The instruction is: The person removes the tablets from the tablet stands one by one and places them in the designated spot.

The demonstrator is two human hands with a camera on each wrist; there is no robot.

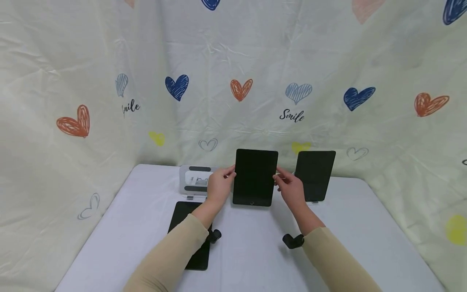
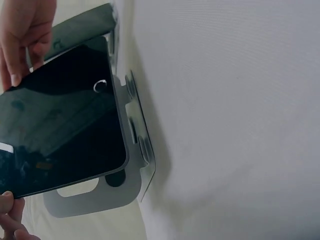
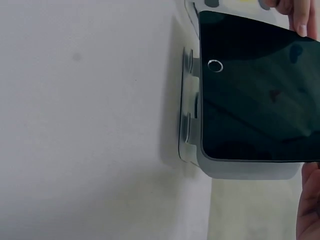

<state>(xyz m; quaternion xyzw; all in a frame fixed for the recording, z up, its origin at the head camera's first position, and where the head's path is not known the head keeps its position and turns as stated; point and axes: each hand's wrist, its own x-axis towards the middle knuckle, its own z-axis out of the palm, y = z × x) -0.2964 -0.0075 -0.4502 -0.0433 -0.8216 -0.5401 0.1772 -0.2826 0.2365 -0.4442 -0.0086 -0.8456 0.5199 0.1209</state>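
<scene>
Both hands hold a black tablet (image 1: pixel 255 178) upright by its side edges, its round home button at the bottom. My left hand (image 1: pixel 220 184) pinches the left edge between thumb and fingers. On the opposite edge, my right hand (image 1: pixel 290 187) grips with its fingertips. Close behind the tablet stands a grey tablet stand (image 2: pixel 107 200) with a cutout, dark pads and a hinged base; most of its plate is hidden. The right wrist view shows the lower edge of that stand's plate (image 3: pixel 250 171) beside the tablet.
To the right, a second black tablet (image 1: pixel 315 175) leans on a stand. At the left is a grey stand (image 1: pixel 197 188) with no tablet on it. Another tablet (image 1: pixel 198 259) lies flat under the left forearm on the white table (image 1: pixel 248 251). A heart-printed curtain (image 1: pixel 262 48) hangs behind.
</scene>
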